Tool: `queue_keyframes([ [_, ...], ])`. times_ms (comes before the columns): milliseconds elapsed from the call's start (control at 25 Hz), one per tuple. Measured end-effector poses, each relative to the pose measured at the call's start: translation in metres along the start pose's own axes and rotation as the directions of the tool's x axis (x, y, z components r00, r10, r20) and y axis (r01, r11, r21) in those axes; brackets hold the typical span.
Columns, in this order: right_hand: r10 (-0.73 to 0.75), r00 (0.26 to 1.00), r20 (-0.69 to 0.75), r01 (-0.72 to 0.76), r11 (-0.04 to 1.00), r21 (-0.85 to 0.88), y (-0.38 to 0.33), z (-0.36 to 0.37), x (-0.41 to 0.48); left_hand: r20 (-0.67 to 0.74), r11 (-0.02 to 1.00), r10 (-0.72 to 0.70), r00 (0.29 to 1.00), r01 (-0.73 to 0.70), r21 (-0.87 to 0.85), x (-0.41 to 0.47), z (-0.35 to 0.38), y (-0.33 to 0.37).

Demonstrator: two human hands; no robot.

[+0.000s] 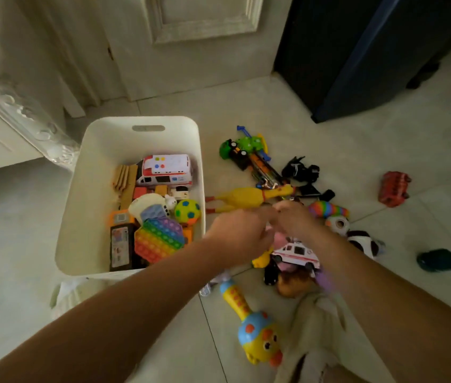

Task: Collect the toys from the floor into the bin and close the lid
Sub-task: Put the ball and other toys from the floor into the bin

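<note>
1. The white plastic open-topped bin (141, 125) is standing on the tiled floor, partly filled, with many toys lying scattered to its right.
2. The left hand (242, 233) and right hand (293, 219) are meeting over the pile, just in front of the long yellow rubber chicken (246, 199). Blur is hiding whether either is gripping anything.
3. A shared, loose hold is risking a drop back into the pile.
4. The right forearm is passing over the white toy ambulance with red stripes (296, 254), so a careless lift could be knocking it away.
5. The red toy vehicle (393, 187) and dark green rounded toy (437, 259) are lying well apart, risking being overlooked.
6. Bulky toys piling high could be stopping the lid from closing.
</note>
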State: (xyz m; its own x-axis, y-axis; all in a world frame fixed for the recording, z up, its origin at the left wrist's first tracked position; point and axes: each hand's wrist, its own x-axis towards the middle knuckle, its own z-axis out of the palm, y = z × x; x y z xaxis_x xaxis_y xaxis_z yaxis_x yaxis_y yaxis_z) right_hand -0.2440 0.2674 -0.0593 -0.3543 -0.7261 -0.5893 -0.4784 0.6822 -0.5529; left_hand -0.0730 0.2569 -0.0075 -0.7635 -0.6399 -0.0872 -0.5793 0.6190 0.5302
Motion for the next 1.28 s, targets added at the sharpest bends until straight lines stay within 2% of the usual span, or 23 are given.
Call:
queue_keyframes([
  [40,0.028,0.999,0.024,-0.024,0.992,-0.126,0.026,0.002,-0.003,0.180,0.997,0.003,0.984,-0.016,0.069,-0.003,0.028,-0.001],
  [120,0.062,0.997,0.039,-0.053,0.977,-0.206,0.068,0.013,-0.007,0.458,0.986,-0.074,0.886,-0.004,0.167,-0.011,0.084,-0.011],
  [200,0.003,1.000,0.031,0.005,0.970,-0.241,0.086,0.025,-0.009,0.563,0.959,-0.128,0.817,-0.043,0.281,-0.021,0.122,-0.030],
  [240,-0.068,0.998,0.014,0.069,0.945,-0.319,0.090,0.028,-0.007,0.605,0.939,-0.129,0.786,-0.100,0.329,-0.023,0.132,-0.038],
  [320,-0.205,0.978,0.028,0.183,0.798,-0.575,0.091,0.032,0.000,0.678,0.899,-0.082,0.730,-0.240,0.367,-0.026,0.146,-0.051],
  [400,-0.243,0.966,0.084,0.229,0.664,-0.712,0.094,0.034,0.006,0.663,0.848,0.019,0.749,-0.363,0.386,-0.026,0.157,-0.059],
  [520,-0.126,0.987,0.096,0.153,0.597,-0.788,0.105,0.037,0.018,0.620,0.774,0.076,0.781,-0.438,0.456,-0.020,0.166,-0.057],
  [640,-0.123,0.989,0.087,0.140,0.540,-0.830,0.109,0.038,0.021,0.705,0.739,0.009,0.709,-0.480,0.474,-0.016,0.171,-0.054],
  [680,-0.124,0.989,0.082,0.137,0.550,-0.824,0.107,0.037,0.022,0.696,0.731,0.017,0.718,-0.484,0.481,-0.015,0.175,-0.056],
  [720,-0.109,0.992,0.070,0.121,0.582,-0.804,0.105,0.034,0.023,0.697,0.723,0.025,0.717,-0.494,0.482,-0.014,0.173,-0.056],
  [800,-0.039,0.999,-0.001,0.028,0.737,-0.675,0.100,0.025,0.028,0.685,0.734,0.013,0.728,-0.472,0.488,-0.015,0.168,-0.052],
  [880,0.018,0.994,-0.110,-0.064,0.902,-0.427,0.090,0.011,0.029,0.648,0.826,-0.010,0.762,-0.359,0.435,-0.016,0.155,-0.044],
  [960,0.054,0.974,-0.221,-0.080,0.990,-0.112,0.070,-0.008,0.024,0.573,0.917,-0.034,0.819,-0.203,0.344,-0.019,0.135,-0.031],
  [1040,0.078,0.946,-0.316,-0.017,0.982,0.190,0.040,-0.028,0.013,0.452,0.972,-0.050,0.891,-0.061,0.227,-0.025,0.108,-0.017],
  [1080,0.068,0.926,-0.372,0.041,0.960,0.278,0.022,-0.037,0.007,0.395,0.986,-0.056,0.917,-0.011,0.166,-0.031,0.094,-0.012],
  [1160,0.037,0.880,-0.474,0.175,0.901,0.396,-0.013,-0.052,-0.003,0.290,0.997,-0.082,0.953,0.079,0.022,-0.042,0.067,-0.004],
  [1280,-0.031,0.854,-0.519,0.359,0.758,0.545,-0.071,-0.065,-0.023,0.083,0.964,-0.155,0.984,0.169,-0.207,-0.060,0.022,0.000],
])
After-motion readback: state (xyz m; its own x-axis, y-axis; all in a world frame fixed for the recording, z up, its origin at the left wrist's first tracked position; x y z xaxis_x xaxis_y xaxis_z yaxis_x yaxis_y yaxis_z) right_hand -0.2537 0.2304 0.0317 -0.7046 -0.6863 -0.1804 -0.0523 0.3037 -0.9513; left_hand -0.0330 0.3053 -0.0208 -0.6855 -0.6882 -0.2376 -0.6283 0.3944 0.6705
